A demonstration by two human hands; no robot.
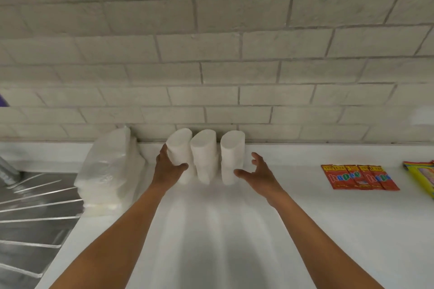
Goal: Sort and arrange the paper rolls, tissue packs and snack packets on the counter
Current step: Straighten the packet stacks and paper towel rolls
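Against the brick wall (234,65), three paper rolls (203,157) between gripping left hand (168,166) and spread right hand (259,172), tissue packs (105,166) leftward.

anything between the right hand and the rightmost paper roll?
Nothing visible. The right hand is open just right of the rightmost white paper roll stack, with bare white counter between; the thumb tip looks near or touching the stack.

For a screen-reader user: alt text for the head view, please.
Left hand grips the leftmost of three upright paper rolls against the brick wall; right hand open beside the rightmost. Tissue packs left, red snack packets right.
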